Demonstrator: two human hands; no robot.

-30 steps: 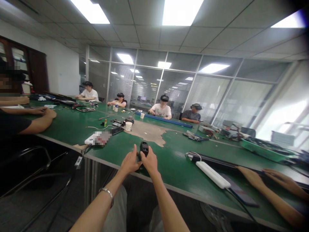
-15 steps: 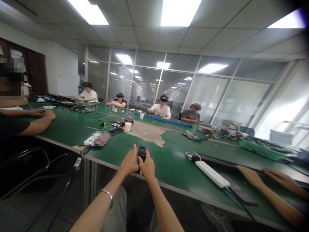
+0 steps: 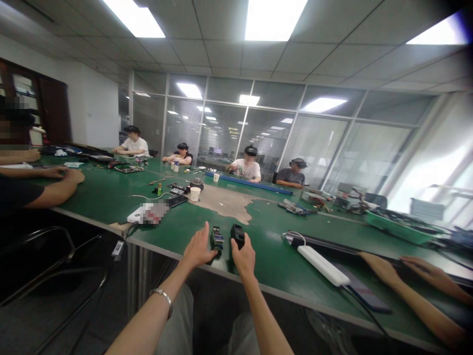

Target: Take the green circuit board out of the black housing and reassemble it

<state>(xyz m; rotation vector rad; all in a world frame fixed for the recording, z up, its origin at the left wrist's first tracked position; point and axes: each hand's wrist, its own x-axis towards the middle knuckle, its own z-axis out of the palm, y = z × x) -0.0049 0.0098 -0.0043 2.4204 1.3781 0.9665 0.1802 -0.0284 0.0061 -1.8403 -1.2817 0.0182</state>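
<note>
A small black case (image 3: pixel 237 233) is gripped in my right hand (image 3: pixel 244 255), just above the near edge of the green table. To its left is a small stack of circuit boards (image 3: pixel 217 239) with silver and green parts. My left hand (image 3: pixel 198 247) is beside this stack, fingers stretched out and thumb at the stack's lower end. Whether the thumb touches the stack I cannot tell. A silver bracelet (image 3: pixel 162 300) circles my left wrist.
A white power strip (image 3: pixel 323 266) and a flat dark phone-like slab (image 3: pixel 365 291) lie to the right, near a co-worker's hands (image 3: pixel 382 268). A paper cup (image 3: pixel 194 194) stands ahead on the green table (image 3: pixel 266 266). Farther right is a green basket (image 3: pixel 399 229) of cables.
My right hand has moved right with the black case. The circuit board stack now shows where the case was. My left hand has stayed nearly in place.
</note>
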